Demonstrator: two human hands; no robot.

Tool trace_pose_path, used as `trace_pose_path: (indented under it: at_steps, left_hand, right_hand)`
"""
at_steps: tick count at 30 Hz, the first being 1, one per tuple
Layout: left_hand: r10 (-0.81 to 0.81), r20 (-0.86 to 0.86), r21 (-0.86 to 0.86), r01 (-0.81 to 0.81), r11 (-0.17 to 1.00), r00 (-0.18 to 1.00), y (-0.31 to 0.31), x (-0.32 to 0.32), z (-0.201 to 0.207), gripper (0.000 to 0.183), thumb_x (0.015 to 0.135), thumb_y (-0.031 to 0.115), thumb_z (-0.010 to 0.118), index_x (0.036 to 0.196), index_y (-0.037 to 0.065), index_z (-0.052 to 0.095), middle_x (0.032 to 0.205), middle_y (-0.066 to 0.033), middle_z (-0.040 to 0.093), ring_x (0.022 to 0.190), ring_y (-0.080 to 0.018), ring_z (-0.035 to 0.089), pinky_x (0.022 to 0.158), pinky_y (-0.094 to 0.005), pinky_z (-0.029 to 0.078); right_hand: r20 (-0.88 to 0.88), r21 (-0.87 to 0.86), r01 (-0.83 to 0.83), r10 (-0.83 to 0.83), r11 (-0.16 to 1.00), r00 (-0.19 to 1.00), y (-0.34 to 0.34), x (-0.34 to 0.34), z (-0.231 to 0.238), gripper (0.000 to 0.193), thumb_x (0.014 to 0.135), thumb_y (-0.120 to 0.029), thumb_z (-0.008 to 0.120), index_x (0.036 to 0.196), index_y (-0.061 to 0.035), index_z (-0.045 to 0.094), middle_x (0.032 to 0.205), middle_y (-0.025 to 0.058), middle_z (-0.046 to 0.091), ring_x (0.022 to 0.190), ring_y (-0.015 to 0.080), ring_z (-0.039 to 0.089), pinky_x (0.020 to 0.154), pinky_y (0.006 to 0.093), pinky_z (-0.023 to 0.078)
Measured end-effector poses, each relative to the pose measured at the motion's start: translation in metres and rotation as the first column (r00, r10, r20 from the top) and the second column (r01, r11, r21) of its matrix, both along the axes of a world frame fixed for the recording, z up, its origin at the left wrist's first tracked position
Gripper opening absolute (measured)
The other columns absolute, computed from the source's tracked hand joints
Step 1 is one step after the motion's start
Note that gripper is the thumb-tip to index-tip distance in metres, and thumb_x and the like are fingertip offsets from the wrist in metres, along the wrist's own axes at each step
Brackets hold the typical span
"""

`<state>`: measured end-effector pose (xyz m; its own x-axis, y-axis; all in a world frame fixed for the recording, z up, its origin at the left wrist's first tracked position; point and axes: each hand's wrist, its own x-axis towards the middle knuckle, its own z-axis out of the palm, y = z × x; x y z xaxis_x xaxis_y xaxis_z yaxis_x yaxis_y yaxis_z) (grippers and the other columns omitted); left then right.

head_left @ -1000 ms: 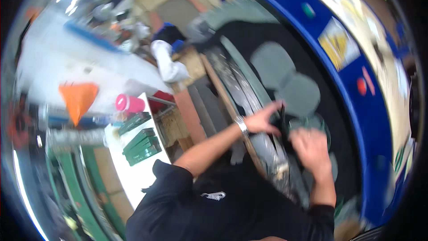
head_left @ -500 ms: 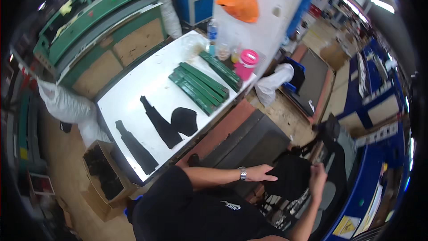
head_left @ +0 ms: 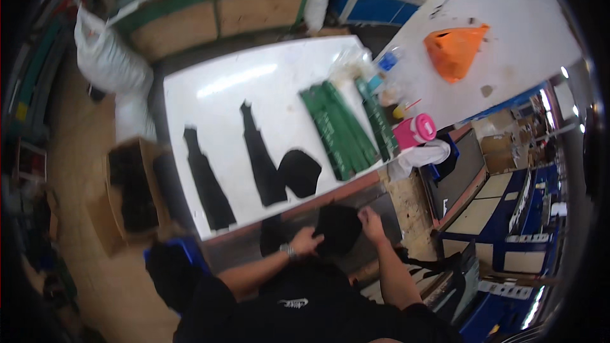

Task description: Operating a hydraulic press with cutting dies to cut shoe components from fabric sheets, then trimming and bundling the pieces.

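A dark rounded fabric piece (head_left: 340, 228) is stretched between my hands, just off the near edge of the white table. My left hand (head_left: 306, 241), with a metal watch at its wrist, pinches its left edge. My right hand (head_left: 370, 223) grips its upper right edge. On the white table (head_left: 222, 111) lie two long black fabric pieces with narrow notched ends, a left one (head_left: 208, 181) and a right one (head_left: 262, 162). A rounded black piece (head_left: 300, 173) touches the right one. Another dark shape (head_left: 272, 235) shows beside my left hand, its kind unclear.
Long green strips (head_left: 340, 130) lie on the table's right side, near a pink lidded container (head_left: 414, 130). An orange bag (head_left: 454, 51) is on a white surface behind. At left stand a cardboard box (head_left: 133, 187) of dark pieces and white sacks (head_left: 111, 57). Machinery stands at lower right.
My view and body have turned right-to-left, and both hands have brought the dark piece from the machinery at right to the table's near edge. Both hands keep hold of it.
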<state>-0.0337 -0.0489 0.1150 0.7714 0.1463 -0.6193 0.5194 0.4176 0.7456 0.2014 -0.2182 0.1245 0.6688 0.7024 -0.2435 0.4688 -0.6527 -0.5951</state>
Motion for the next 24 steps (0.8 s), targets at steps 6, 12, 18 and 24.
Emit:
trace_pose_path:
  at_steps: [6,12,18,24]
  left_hand:
    - [0.2,0.027,0.188,-0.202,0.961,0.979,0.005,0.004,-0.032,0.032,0.093,0.026,0.067,0.106,-0.003,0.068,0.086,-0.0195,0.073,0.071,-0.0301,0.073,0.068,-0.0409,0.058]
    - [0.295,-0.105,0.279,-0.257,0.925,0.95,-0.003,-0.011,-0.025,0.028,0.095,0.022,0.066,0.111,-0.001,0.067,0.087,-0.0164,0.074,0.068,-0.0232,0.072,0.064,-0.0366,0.056]
    - [0.461,-0.176,-0.054,-0.476,0.878,0.87,-0.013,-0.021,-0.052,0.022,0.102,0.015,0.06,0.119,0.002,0.065,0.101,-0.0032,0.072,0.085,-0.012,0.069,0.066,-0.0273,0.057]
    - [0.629,-0.16,-0.21,-0.649,0.731,0.761,0.006,0.004,-0.046,0.024,0.102,0.011,0.059,0.124,0.001,0.062,0.108,-0.0052,0.071,0.089,-0.0137,0.07,0.074,-0.0308,0.062]
  right_hand:
    - [-0.193,0.016,-0.194,0.193,0.981,0.962,0.058,0.039,-0.019,0.033,0.095,-0.022,0.069,0.114,0.0047,0.066,0.094,0.0196,0.073,0.086,0.0297,0.073,0.077,0.0368,0.055]
    - [-0.336,-0.105,-0.363,0.311,0.926,0.889,0.105,0.04,-0.031,0.021,0.095,-0.015,0.067,0.106,0.0019,0.069,0.094,0.0221,0.072,0.088,0.0372,0.071,0.075,0.0414,0.054]
    - [-0.103,-0.035,-0.519,0.514,0.854,0.852,0.163,0.026,-0.016,0.017,0.095,-0.011,0.062,0.104,0.002,0.066,0.097,0.0254,0.068,0.096,0.0452,0.065,0.079,0.0481,0.051]
    - [0.032,-0.044,-0.58,0.581,0.814,0.813,0.216,0.033,-0.002,0.018,0.095,-0.012,0.062,0.107,0.0,0.065,0.101,0.0248,0.069,0.098,0.0447,0.064,0.083,0.0505,0.051]
